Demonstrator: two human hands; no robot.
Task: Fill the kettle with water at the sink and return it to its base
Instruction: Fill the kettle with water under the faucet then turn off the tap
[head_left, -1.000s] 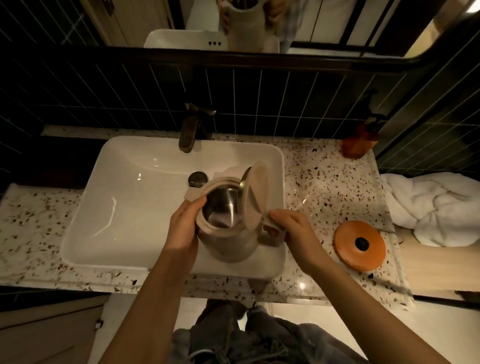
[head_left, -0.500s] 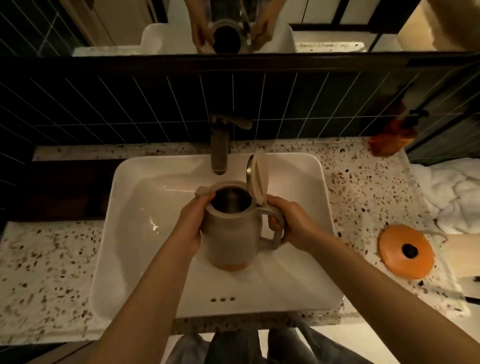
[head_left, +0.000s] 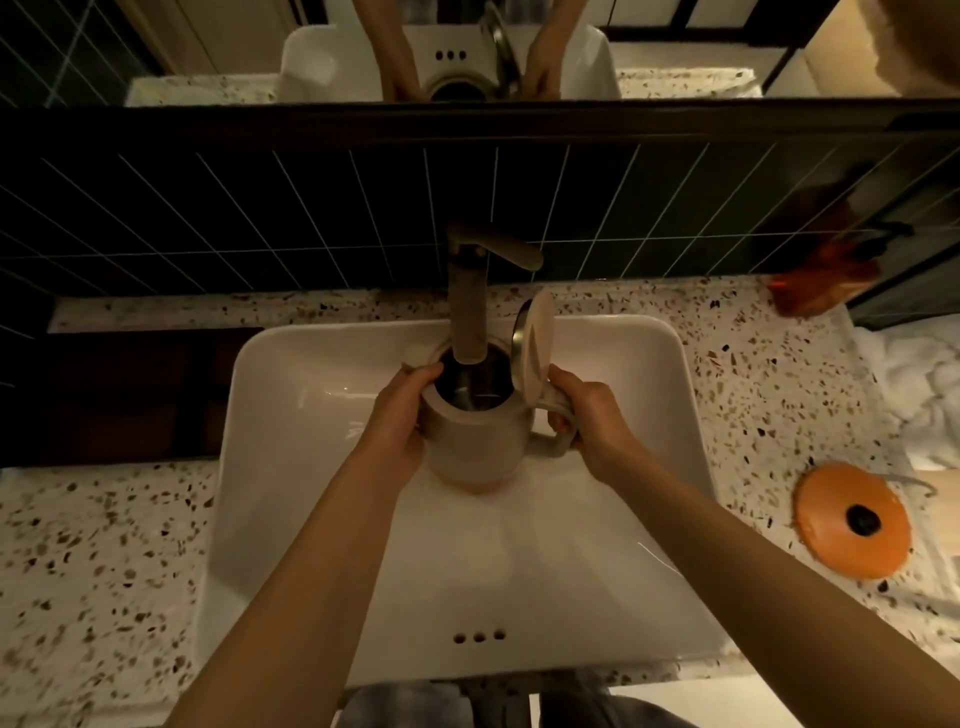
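Observation:
A beige kettle (head_left: 475, 441) with its hinged lid (head_left: 531, 345) standing open is held upright over the white sink basin (head_left: 291, 467). The mouth of the kettle sits right under the spout of the dark tap (head_left: 467, 312), whose tip reaches into the opening. My left hand (head_left: 400, 415) wraps the kettle's left side near the rim. My right hand (head_left: 587, 415) grips its handle on the right. No running water is visible. The round orange kettle base (head_left: 852, 519) lies on the speckled counter to the right of the sink.
The terrazzo counter (head_left: 104, 561) surrounds the basin. An orange soap bottle (head_left: 815, 286) stands at the back right and a white towel (head_left: 919, 384) lies at the far right. Dark tiles and a mirror rise behind the tap.
Both hands have carried the kettle from the front edge of the sink back toward the tap, so its open mouth now sits under the spout. The lid has stayed open.

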